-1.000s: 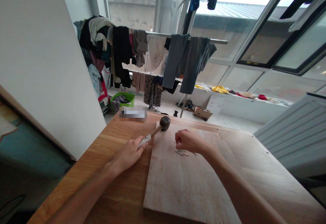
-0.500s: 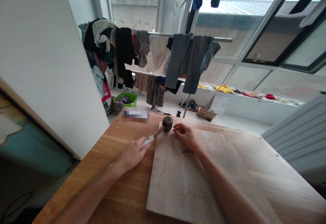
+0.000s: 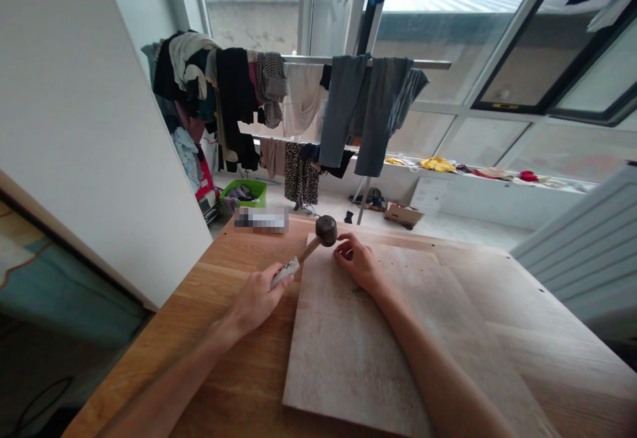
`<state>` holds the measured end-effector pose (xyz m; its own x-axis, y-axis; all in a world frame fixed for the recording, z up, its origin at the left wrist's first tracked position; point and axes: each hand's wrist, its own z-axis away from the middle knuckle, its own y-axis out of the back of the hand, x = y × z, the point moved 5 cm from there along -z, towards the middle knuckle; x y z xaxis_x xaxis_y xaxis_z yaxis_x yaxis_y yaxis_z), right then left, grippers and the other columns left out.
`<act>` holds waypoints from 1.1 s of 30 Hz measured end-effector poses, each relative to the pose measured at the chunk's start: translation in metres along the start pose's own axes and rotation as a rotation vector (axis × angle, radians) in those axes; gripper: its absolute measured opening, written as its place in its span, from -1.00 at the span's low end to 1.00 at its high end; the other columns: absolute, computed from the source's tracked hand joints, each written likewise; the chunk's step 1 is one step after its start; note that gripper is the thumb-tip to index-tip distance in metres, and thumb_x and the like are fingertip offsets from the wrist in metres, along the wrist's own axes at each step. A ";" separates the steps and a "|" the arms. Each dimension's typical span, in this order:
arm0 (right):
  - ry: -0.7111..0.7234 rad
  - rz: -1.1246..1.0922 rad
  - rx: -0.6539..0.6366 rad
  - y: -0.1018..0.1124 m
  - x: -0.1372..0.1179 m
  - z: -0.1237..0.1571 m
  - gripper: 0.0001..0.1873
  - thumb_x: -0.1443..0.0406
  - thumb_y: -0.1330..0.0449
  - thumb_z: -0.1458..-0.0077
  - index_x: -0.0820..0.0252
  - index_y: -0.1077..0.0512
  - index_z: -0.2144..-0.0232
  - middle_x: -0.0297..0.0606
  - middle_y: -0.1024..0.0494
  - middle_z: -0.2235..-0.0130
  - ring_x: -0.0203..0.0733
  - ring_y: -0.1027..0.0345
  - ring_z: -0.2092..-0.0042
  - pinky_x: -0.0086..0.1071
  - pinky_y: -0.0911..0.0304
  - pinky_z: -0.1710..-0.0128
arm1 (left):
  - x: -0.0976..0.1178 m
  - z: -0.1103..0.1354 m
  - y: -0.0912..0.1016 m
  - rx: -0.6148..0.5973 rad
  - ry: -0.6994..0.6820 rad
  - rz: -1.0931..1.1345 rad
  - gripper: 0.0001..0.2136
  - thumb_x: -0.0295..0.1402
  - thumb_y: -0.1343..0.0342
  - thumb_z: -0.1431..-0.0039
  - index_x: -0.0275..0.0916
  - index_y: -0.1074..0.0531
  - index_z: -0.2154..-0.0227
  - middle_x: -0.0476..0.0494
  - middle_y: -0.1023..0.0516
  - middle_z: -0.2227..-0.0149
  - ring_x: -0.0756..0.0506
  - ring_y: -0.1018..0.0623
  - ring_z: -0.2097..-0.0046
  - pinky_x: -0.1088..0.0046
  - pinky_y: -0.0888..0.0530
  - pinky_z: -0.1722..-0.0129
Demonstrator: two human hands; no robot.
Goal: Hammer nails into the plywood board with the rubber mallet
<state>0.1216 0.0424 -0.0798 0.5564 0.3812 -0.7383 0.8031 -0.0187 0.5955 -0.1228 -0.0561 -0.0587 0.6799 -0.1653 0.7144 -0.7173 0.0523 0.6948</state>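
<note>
My left hand [image 3: 259, 297] is wrapped around the handle of a rubber mallet [image 3: 326, 231], whose handle has a pale, worn grip section. The mallet's dark round head is over the far left part of a flat wooden board [image 3: 343, 352]. Just right of the head, my right hand [image 3: 359, 262] rests at the board's far end with its fingers curled and the fingertips close together. Whatever they pinch, if anything, is too small to make out. Beside the right wrist lie small thin pieces [image 3: 357, 291] on the board. Several small dark dots mark its surface farther right.
The board lies on a wooden table [image 3: 219, 298]. A blurred-out item [image 3: 261, 219] is at the table's far left corner. Beyond stand a drying rack with clothes [image 3: 341, 113], a green basket [image 3: 256, 192] and a cardboard box [image 3: 402, 214]. A white panel [image 3: 99, 126] rises at left.
The mallet head has lifted slightly from the board, and more of its handle shows. My right hand stays by the same spot, its fingers a little more curled. The view has shifted slightly.
</note>
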 end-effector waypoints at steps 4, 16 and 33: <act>-0.009 -0.014 0.005 0.000 0.001 0.000 -0.55 0.31 -0.16 -0.03 0.16 -0.32 -0.02 -0.30 -0.63 0.33 -0.24 -0.42 0.42 -0.34 -0.35 0.32 | 0.007 0.001 0.003 0.022 -0.019 0.029 -0.73 -0.15 0.02 -0.36 -0.19 -0.49 0.17 -0.07 -0.61 0.32 -0.10 -0.57 0.29 0.47 -0.35 0.29; -0.007 0.052 0.029 0.002 -0.002 0.000 -0.47 0.36 -0.19 0.00 0.13 -0.34 -0.08 -0.37 -0.59 0.38 -0.23 -0.42 0.42 -0.37 -0.32 0.33 | 0.012 0.005 -0.002 -0.026 -0.029 0.032 -0.70 -0.13 -0.01 -0.35 -0.16 -0.53 0.08 -0.10 -0.68 0.16 -0.15 -0.63 0.16 0.45 -0.44 0.17; -0.027 0.088 -0.051 0.030 0.000 -0.003 -0.73 0.29 -0.23 -0.09 0.18 -0.41 0.12 -0.24 -0.61 0.29 -0.20 -0.47 0.31 -0.36 -0.32 0.29 | 0.015 0.006 0.001 0.047 -0.017 0.060 -0.71 -0.14 -0.03 -0.33 -0.18 -0.48 0.04 -0.11 -0.68 0.18 -0.16 -0.64 0.17 0.44 -0.46 0.21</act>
<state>0.1452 0.0444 -0.0616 0.6306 0.3549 -0.6903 0.7392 -0.0036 0.6734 -0.1139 -0.0646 -0.0480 0.6327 -0.1804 0.7531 -0.7637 0.0162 0.6454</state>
